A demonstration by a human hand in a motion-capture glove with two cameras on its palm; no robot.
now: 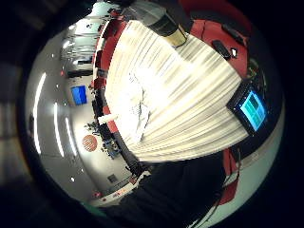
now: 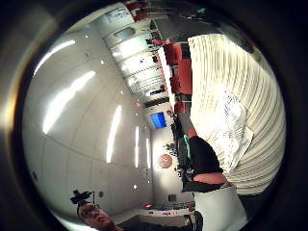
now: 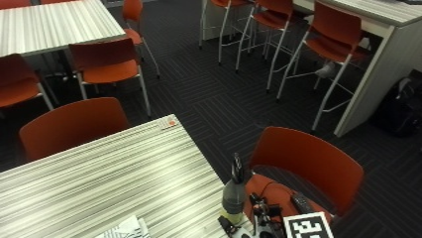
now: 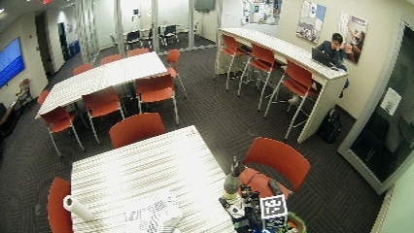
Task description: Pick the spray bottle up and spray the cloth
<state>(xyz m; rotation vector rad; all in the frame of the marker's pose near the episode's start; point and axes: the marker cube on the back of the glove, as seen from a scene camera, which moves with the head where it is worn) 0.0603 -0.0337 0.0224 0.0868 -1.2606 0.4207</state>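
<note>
Outside view: one spray bottle (image 3: 233,197), one cloth (image 4: 155,213).

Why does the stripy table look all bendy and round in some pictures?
The two palm views use a very wide lens, so the pale striped table curves and dark edges ring the picture; ceiling lights smear into long bright streaks in the thumb side palm view. In the outside view the table's edges run straight, and the grey spray bottle looks sharp.

surface (image 4: 129,170) looks like striped matt laminate, cloth (image 4: 155,213) is soft crumpled fabric, spray bottle (image 4: 232,182) is translucent plastic, paper towel roll (image 4: 77,208) matt.
</note>
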